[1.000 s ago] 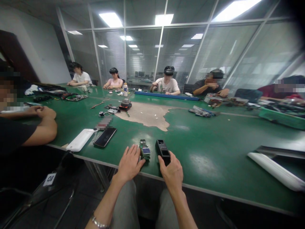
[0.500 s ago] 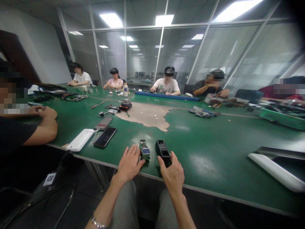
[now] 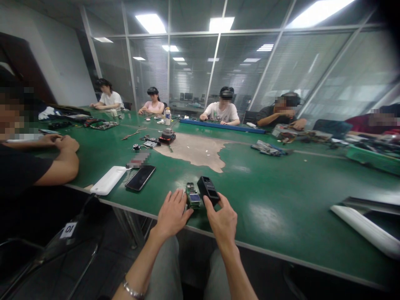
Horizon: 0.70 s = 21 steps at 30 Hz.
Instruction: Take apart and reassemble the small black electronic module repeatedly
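A green circuit board assembly with a small bluish screen (image 3: 194, 198) rests on the green table near its front edge. Flat beside its left side lies my left hand (image 3: 173, 210), fingers stretched out and the thumb near the board's lower end. To the right of the board, my right hand (image 3: 221, 216) grips a black plastic housing (image 3: 207, 188) with cut-out openings, between thumb and fingers at its near end. The housing is tilted, its far end leaning toward the board. Whether it is off the tabletop I cannot tell.
Left of my hands lie a dark phone (image 3: 140, 178) and a white power-bank-like case (image 3: 108, 180). A white-edged frame (image 3: 364, 229) sits at the right, grey gloves (image 3: 270, 148) farther back. Several people sit around the table (image 3: 281, 187); one's arm (image 3: 64, 160) rests close on the left.
My right hand has shifted the black housing leftward, closer to the circuit board, and turned it. My left hand stays beside the board. The whole view has moved slightly.
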{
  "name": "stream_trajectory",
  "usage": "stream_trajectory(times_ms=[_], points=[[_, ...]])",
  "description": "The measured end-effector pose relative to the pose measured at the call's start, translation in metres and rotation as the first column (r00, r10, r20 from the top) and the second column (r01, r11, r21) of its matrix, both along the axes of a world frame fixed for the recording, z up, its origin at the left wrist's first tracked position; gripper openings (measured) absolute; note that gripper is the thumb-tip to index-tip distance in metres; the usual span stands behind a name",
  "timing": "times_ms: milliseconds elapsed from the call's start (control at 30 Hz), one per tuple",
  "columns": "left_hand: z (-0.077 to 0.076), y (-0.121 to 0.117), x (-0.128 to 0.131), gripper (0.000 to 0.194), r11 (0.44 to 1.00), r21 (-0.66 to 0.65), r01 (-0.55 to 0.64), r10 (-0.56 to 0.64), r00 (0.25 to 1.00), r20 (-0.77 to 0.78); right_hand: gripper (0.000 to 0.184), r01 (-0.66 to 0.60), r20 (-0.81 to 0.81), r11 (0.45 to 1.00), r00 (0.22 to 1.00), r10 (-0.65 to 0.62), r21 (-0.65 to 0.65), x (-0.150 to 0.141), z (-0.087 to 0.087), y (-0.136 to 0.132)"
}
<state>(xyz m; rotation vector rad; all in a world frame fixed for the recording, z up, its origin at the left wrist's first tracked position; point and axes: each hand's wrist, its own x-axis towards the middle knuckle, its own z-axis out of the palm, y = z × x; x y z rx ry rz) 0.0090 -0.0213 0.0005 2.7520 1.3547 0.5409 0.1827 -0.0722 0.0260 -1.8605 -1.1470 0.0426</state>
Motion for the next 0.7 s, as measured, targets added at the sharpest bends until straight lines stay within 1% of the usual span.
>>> stream_trajectory(times_ms=[167, 367, 467, 600, 700], points=[[0.001, -0.001, 0.0, 0.052, 1.0, 0.006, -0.003, 0.003, 1.0, 0.01, 0.053, -0.054, 0.019, 0.998, 0.998, 0.053, 0.041, -0.021, 0.013, 0.011], [-0.001, 0.0, -0.001, 0.055, 0.999, 0.032, -0.015, 0.015, 1.0, 0.014, 0.048, -0.072, 0.099, 0.995, 0.993, 0.065, 0.07, -0.028, 0.024, 0.018], [-0.002, 0.0, -0.001, 0.056, 0.999, 0.037, -0.016, 0.016, 1.0, 0.009, 0.047, -0.054, 0.109, 0.998, 0.993, 0.052, 0.017, -0.031, 0.026, 0.017], [-0.001, -0.001, -0.002, 0.057, 0.999, 0.032, -0.008, 0.008, 1.0, 0.001, 0.046, -0.033, 0.123, 0.994, 0.991, 0.046, -0.105, -0.038, 0.024, 0.013], [0.0, -0.001, -0.003, 0.056, 1.0, 0.023, -0.005, 0.005, 1.0, -0.005, 0.043, -0.016, 0.17, 0.987, 0.985, 0.043, -0.157, -0.044, 0.025, 0.011]])
